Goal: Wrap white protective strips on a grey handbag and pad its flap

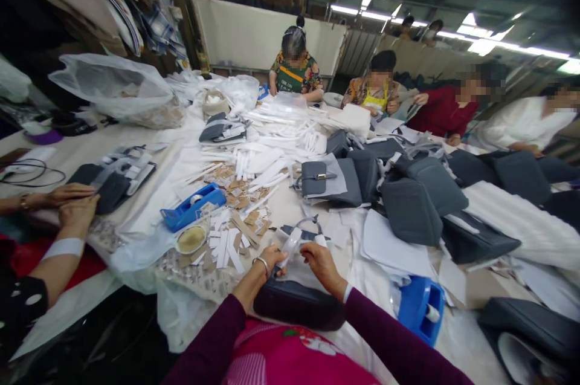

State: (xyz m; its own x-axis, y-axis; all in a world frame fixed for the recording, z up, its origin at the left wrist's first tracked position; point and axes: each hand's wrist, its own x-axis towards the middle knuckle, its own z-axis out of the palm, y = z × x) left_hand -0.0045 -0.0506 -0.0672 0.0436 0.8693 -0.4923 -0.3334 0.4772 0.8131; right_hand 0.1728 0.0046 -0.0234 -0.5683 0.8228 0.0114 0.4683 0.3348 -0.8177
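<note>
The counter (136,216) is crowded. On its left side, a dark bag (113,191) lies under a co-worker's hands (75,200), with a clear plastic bag (122,92) farther off. Just left of the person's hands come loose brown and white paper pieces (226,243), a blue tape dispenser (194,207) and a shallow round item (191,240). White strips (281,125) heap up in the middle, towards co-workers (294,67) at the far edge. A dark bag pile (412,207) and white sheets (399,246) crowd the right; a second blue dispenser (421,309) sits near the right forearm.

The worked-on bag (299,306) lies at the near edge, between the person's forearms, its looped handle pointing away. Both arms reach forward and inward. The left grip (272,259) is closed around the handle's white wrapping (291,241). The right grip (322,264), just beside it, has curled fingers drawn narrow; whether they pinch anything cannot be told.
</note>
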